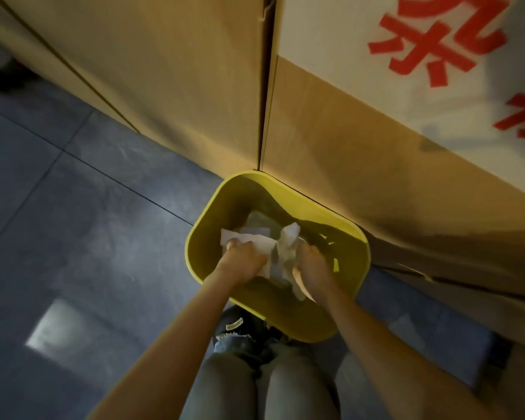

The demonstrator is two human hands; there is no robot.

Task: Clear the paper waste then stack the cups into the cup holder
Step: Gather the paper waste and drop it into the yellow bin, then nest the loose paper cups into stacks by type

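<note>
Here your left hand (243, 262) fingers curl tight around flat white paper (256, 242), and your right hand (311, 263) grips a crumpled wad (288, 242), both held over the open yellow bin (362, 237), which stands against the wooden cabinet (331, 153).

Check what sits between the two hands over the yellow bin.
Head view: crumpled white paper spans the gap between the left hand and right hand, each gripping some, above the yellow bin.
</note>
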